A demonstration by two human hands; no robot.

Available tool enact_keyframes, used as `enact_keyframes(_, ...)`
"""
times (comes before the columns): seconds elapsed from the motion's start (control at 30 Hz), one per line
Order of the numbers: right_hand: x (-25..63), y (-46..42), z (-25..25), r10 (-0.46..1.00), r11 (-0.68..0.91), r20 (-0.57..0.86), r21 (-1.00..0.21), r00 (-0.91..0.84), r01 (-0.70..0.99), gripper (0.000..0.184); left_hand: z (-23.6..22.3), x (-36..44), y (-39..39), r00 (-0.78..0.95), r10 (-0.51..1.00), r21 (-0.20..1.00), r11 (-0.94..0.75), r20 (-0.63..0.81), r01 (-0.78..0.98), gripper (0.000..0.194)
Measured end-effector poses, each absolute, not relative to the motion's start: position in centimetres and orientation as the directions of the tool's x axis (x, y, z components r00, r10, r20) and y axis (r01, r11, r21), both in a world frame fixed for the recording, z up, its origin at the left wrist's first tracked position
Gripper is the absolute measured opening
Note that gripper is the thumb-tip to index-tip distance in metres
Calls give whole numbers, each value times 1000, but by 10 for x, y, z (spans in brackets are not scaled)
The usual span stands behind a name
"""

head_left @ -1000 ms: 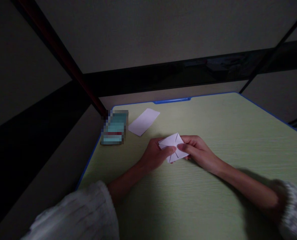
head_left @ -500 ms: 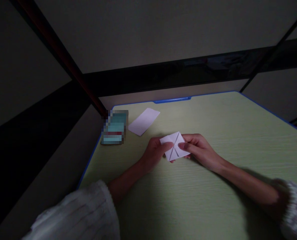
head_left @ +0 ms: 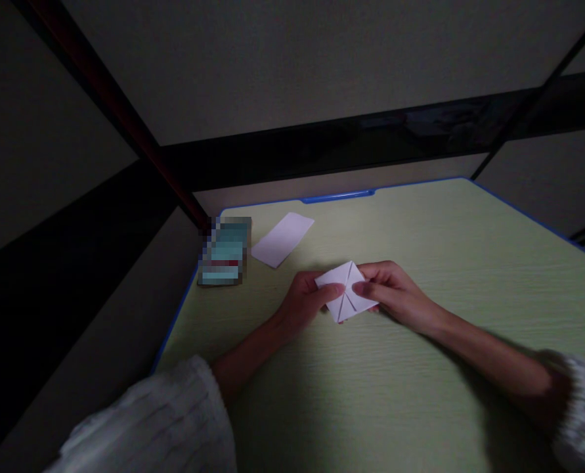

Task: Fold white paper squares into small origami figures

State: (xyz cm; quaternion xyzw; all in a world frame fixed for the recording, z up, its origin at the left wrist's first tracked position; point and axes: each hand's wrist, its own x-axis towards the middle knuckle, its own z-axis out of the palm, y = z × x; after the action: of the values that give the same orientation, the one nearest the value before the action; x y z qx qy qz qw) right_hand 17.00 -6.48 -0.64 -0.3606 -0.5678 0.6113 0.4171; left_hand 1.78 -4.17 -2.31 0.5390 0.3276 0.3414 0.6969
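Note:
A small square of folded white paper [head_left: 347, 303] is held between my two hands over the table, its creases and flap edges meeting near the middle. My left hand [head_left: 299, 302] grips its left side, thumb lying on the top face and fingers underneath. On the opposite side my right hand [head_left: 403, 295] pinches the paper the same way, thumb tip close to the centre. Both thumb tips are a short gap apart. Most of the fingers are hidden beneath the paper.
The pale green table [head_left: 450, 243] has a blue rim and a blue handle-like strip [head_left: 339, 196] at its far edge. A flat white paper strip [head_left: 283, 240] lies at the back left, beside a blurred-out phone-like object [head_left: 224, 251]. Dark panelled walls [head_left: 322, 72] stand behind.
The folded paper has turned and tilted very slightly, its near corner shifting a little right and toward me. Both hands keep their hold.

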Motion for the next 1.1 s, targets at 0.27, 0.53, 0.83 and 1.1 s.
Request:
enact_keyframes(0.27,172,-64,-8,907,-23,10,-997,-421,-73,15,-20,17,-43,536,839,989,142,-96,-46,20)
enact_keyframes(0.53,171,-64,-2,893,-17,-14,-1000,-449,-3,15,-14,17,-43,531,846,998,56,-53,9,20)
enact_keyframes(0.83,175,-68,2,801,-38,-54,-998,-596,40,10,-5,17,-49,633,768,991,16,-96,131,16)
enact_keyframes(1.1,179,-67,-4,768,-2,15,-1000,-640,-26,6,-10,14,-46,647,758,993,1,-79,120,19)
